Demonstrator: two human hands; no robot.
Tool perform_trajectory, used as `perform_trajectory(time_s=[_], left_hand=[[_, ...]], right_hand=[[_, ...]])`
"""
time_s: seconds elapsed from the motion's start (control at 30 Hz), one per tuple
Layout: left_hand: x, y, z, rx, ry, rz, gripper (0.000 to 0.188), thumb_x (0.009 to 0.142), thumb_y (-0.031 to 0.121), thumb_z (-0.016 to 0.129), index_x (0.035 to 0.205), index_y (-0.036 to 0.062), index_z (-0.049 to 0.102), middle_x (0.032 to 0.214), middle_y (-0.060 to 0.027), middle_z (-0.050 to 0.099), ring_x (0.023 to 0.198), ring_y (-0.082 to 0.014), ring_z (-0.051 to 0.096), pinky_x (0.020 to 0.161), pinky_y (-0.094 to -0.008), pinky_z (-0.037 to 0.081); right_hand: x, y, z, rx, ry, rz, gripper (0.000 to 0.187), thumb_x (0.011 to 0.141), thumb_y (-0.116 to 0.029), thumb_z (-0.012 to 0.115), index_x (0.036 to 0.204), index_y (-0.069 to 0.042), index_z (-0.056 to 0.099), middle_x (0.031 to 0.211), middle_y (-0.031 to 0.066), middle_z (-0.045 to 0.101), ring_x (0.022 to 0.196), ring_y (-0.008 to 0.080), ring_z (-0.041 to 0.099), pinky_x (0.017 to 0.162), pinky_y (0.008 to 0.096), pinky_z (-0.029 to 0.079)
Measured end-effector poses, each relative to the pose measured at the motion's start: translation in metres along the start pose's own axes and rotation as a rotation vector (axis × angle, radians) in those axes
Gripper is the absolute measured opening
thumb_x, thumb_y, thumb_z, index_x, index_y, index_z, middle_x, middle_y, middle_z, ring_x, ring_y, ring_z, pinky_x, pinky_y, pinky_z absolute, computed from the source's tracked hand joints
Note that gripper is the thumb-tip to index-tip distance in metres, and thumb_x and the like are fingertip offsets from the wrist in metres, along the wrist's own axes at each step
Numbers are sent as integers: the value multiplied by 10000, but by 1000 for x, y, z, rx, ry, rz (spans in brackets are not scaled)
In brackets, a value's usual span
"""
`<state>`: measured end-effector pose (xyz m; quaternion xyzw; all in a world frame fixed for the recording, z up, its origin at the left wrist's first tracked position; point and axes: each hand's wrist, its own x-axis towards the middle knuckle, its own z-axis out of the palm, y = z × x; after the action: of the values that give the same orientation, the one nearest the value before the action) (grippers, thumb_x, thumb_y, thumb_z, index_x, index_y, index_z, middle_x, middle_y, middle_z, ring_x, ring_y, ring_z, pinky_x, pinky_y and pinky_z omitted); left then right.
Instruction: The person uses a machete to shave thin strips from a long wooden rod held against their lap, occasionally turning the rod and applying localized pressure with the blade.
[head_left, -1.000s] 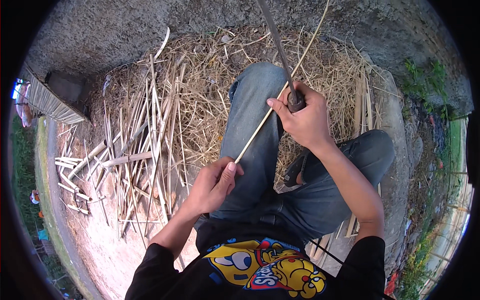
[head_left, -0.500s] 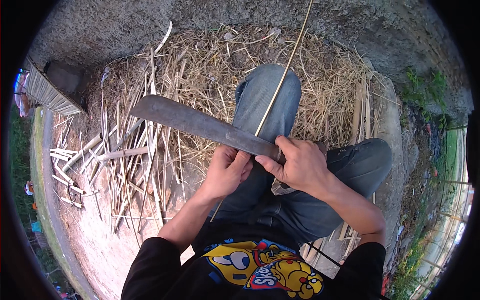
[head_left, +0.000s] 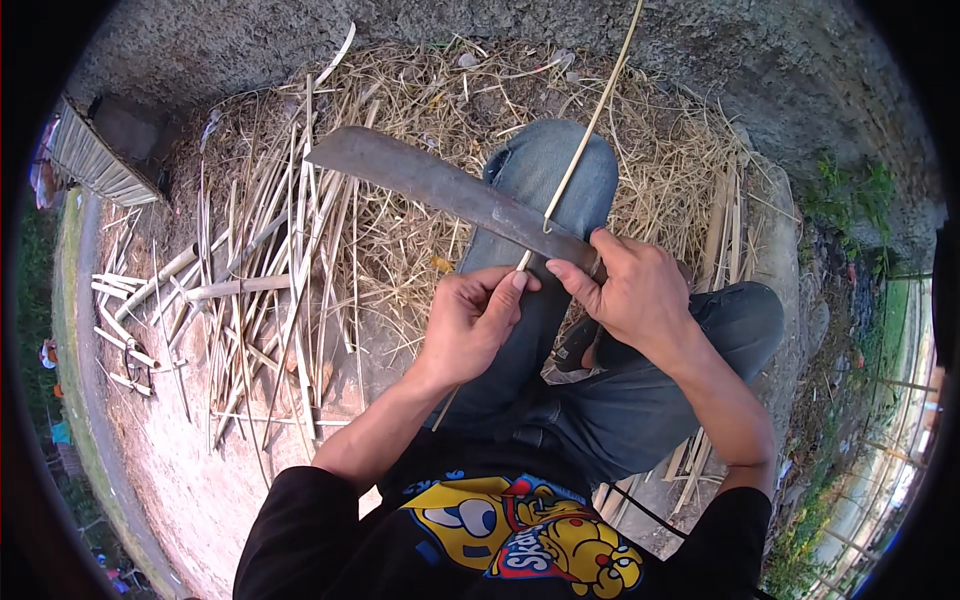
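My right hand is closed round the handle end of a machete. Its broad dark blade points up and to the left, above my raised knee. A long thin bamboo strip passes beneath the blade and runs over the knee toward the wall. Just below the blade, my left hand pinches this strip between thumb and fingers. A small curl of shaving stands at the blade's far edge, where it meets the strip. The strip's near end shows below my left wrist, by my lap. The machete's handle is mostly hidden by my right hand.
Split bamboo strips lie in a loose pile on the left. Dry shavings cover the ground ahead, up to a rough wall. More long strips lie at the right, beside a concrete edge.
My right hand and the machete have moved up and away from me along the strip. A curl now shows at the blade. My left hand has shifted slightly right.
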<state>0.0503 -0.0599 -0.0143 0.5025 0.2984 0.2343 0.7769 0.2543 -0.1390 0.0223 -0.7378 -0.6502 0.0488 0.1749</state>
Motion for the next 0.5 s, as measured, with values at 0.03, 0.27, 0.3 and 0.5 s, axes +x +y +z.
perform_trajectory(time_s=[0.03, 0.27, 0.3, 0.5], left_hand=[[2, 0, -1, 34, 9, 11, 273, 1093, 175, 561, 973, -26, 701, 640, 55, 519, 546, -3, 407, 478, -216, 292], [-2, 2, -1, -16, -44, 18, 299, 1117, 210, 510, 1109, -48, 663, 570, 71, 413, 462, -8, 314, 418, -218, 229], [-4, 1, 0, -19, -40, 15, 299, 1117, 210, 510, 1109, -48, 663, 570, 71, 413, 462, -8, 314, 418, -218, 229], [-7, -7, -16, -135, -100, -59, 290, 1115, 195, 504, 1173, -35, 670, 670, 45, 491, 535, -21, 383, 476, -207, 309]], right_hand=[[3, 0, 1, 2, 21, -1, 615, 943, -631, 635, 839, -25, 607, 655, 158, 660, 617, 366, 711, 547, 473, 570], [7, 6, -9, 5, 14, 84, 619, 951, -623, 636, 835, -16, 611, 656, 163, 656, 589, 373, 694, 522, 464, 556], [3, 5, -4, 7, 9, 83, 619, 951, -623, 636, 835, -16, 611, 656, 163, 656, 589, 373, 694, 522, 464, 556], [-16, -13, 0, 46, -36, -82, 614, 954, -624, 633, 852, -18, 627, 635, 189, 649, 590, 394, 699, 521, 482, 556]])
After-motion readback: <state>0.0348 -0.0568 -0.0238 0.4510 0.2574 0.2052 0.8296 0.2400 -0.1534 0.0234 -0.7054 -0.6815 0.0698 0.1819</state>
